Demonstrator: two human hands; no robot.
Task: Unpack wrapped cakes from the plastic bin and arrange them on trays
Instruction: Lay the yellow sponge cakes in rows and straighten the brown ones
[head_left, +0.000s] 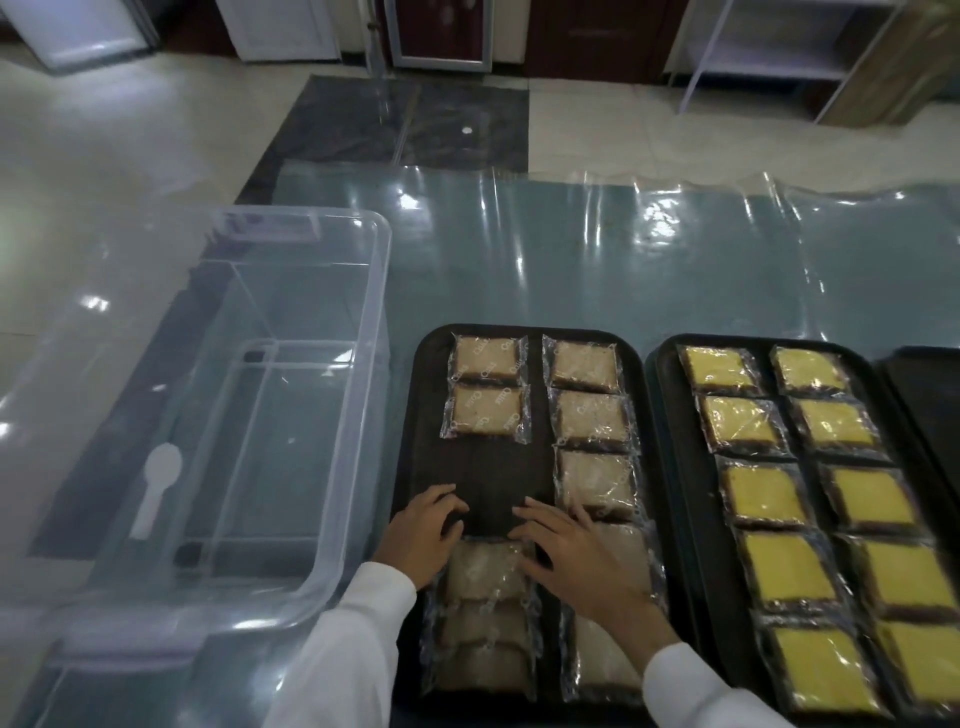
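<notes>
A clear plastic bin (208, 415) is seen at the left of a surface covered in glossy clear sheeting (571, 249); whether this surface is a bench or the floor cannot be told. No cakes can be made out inside the bin, though a white spoon-shaped mark (156, 488) shows on or through its near wall. Just right of the bin a dark tray (493, 467) is laid with pale wrapped cakes (592, 415): two in the far left column, a fuller right column, and a near-left stack (483, 623) whose count is blurred by overlapping wrappers. A bare patch is left at the tray's left middle. The left hand (426, 530) is placed at the tray's left edge, its fingers loosely curled and touching the far edge of the near stack; a firm grip cannot be confirmed. The right hand (576, 556) is spread flat, fingers nearly straight, resting over the stack and the neighbouring cake. A second tray (670, 467) beside it is filled with yellow wrapped cakes (779, 493), partly cut off at the bottom right corner. A third dark tray (930, 395) is cut off by the right edge.
</notes>
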